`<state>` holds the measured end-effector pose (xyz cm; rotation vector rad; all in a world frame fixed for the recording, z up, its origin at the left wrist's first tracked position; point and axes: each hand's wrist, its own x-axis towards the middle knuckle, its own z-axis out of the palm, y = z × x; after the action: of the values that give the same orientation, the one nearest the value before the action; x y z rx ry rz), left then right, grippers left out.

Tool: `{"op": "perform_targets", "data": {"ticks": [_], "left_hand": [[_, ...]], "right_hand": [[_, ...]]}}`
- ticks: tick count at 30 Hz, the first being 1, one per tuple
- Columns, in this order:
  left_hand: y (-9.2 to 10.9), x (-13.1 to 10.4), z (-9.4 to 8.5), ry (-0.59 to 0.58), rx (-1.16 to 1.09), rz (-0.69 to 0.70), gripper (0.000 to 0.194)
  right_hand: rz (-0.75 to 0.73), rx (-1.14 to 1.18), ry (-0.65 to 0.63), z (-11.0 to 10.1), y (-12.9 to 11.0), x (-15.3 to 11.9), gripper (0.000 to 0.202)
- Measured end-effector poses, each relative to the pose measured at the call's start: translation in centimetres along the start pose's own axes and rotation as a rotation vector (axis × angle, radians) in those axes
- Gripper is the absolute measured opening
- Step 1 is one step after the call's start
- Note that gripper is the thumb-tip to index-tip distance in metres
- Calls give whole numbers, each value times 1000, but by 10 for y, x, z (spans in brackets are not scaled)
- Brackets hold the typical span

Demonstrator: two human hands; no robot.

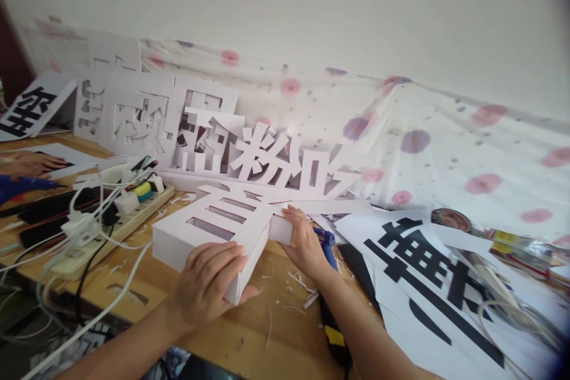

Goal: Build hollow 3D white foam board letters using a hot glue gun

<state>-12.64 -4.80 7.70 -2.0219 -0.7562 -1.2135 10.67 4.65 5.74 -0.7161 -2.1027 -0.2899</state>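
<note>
A white foam-board character box (178, 236) with slots cut in its top lies across the table's middle. My left hand (211, 285) is closed on its near corner, fingers over the top and thumb at the side face. On the right, my right hand (304, 241) pinches a short white side strip (281, 228) against the box's edge. Just beyond my right hand is a blue glue gun (327, 243), partly hidden by my forearm. Behind the box, finished white characters (267, 157) lean in a row.
A power strip (107, 237) with tangled cables lies at left. Another person's hand (33, 163) rests on paper at far left. Sheets with black characters (414, 249), a tape roll (450, 219) and scraps lie right. A utility knife (333, 335) is near the front edge.
</note>
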Motion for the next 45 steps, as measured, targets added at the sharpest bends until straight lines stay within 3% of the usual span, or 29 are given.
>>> {"op": "perform_targets", "data": {"ticks": [4,7,11,14,16,19,23,27,30,35,37,40,42,45], "left_hand": [[18,-18,12,-38,11,-60,40],[23,-25,14,-158,-93,-66,42],[13,-26,14,-444,-265,-19,38],[-1,-26,15,-627,-228,-165,52],[-8,-27,17,-684,-228,-254,55],[-13,-26,19,-693,-248,-270,48],[-12,-22,20,-677,-262,-156,36],[-10,-24,20,-621,-240,-141,37],[-8,-28,20,-571,-251,-192,39],[-7,-31,20,-539,-204,-213,41],[-8,-30,20,-549,-203,-234,42],[-8,-27,20,-580,-223,-288,46],[-5,-23,21,-596,-231,-308,47],[4,-18,24,-608,-217,-339,43]], "right_hand": [[14,39,-89,22,20,-11,51],[46,70,-165,31,35,-18,54],[128,81,-229,36,50,-22,59],[157,91,-274,35,47,-23,57],[169,94,-283,26,37,-25,54],[200,37,-210,-3,16,-36,43],[340,-99,4,-56,-10,-72,8],[700,-217,244,-87,-19,-115,21],[939,-189,266,-84,-9,-131,35],[1057,-10,132,-51,22,-122,72],[1137,33,19,-41,32,-112,68],[1177,71,-87,-35,39,-99,41],[1176,65,-93,-36,38,-94,31],[1179,40,-63,-47,31,-92,32]]}}
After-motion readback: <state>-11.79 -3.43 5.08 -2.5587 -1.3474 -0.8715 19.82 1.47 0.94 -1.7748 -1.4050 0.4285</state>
